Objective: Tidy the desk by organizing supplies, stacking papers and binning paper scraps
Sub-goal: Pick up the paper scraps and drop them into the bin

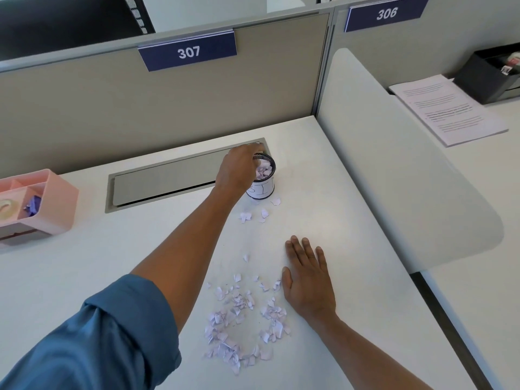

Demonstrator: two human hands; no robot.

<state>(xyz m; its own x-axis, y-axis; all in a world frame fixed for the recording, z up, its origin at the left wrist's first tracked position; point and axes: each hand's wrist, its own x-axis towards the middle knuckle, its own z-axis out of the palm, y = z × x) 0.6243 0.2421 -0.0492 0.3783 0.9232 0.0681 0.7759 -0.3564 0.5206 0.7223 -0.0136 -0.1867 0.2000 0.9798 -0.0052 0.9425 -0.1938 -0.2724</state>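
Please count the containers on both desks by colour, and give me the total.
Pink: 1, the organizer at the left.
Black: 2, the mesh cup under the left hand, and the tray on the neighbouring desk.
Total: 3

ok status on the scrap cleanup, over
Left hand over the mesh cup, fingers at its rim. Right hand flat on the desk. Scrap pile remains. Nothing blocking.

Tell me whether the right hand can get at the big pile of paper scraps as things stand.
Probably yes: the right hand lies flat on the desk right beside the scrap pile, with nothing between them.
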